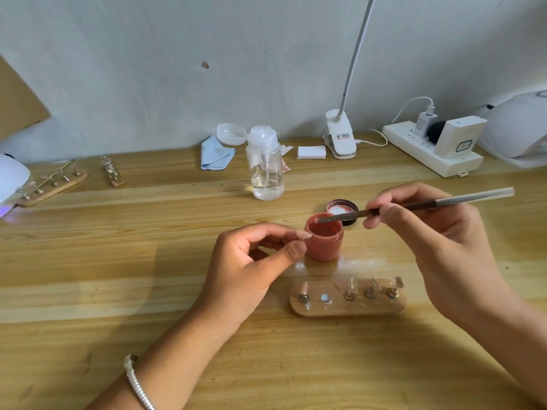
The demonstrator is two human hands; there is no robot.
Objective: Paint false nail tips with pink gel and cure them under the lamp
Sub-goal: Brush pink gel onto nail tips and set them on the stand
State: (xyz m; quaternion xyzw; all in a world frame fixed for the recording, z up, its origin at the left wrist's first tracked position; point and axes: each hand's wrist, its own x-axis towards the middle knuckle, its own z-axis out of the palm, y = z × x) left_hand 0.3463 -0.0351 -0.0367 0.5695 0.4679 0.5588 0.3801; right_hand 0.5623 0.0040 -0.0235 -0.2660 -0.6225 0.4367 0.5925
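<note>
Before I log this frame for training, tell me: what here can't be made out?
Head view, the only one:
- Brush bristles: too small, against the gel pot rim; loading unclear.
- Nail tip in the left hand: fingers cover its base.
- Curing lamp: cut off by the left edge.
- Far nail stands: tips too small to judge colour.
- Right hand: wrist leaves the frame.

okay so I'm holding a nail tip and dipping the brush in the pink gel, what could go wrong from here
1. The open gel pot stands unheld, right beside your left hand; a nudge from that hand or the brush could tip it.
2. The nail tip is pinched only between fingertips, so wet gel may smear onto your skin.
3. The wooden holder with clear tips sits just below your right hand; a drip or a dropped wrist could mark or knock them.
</note>
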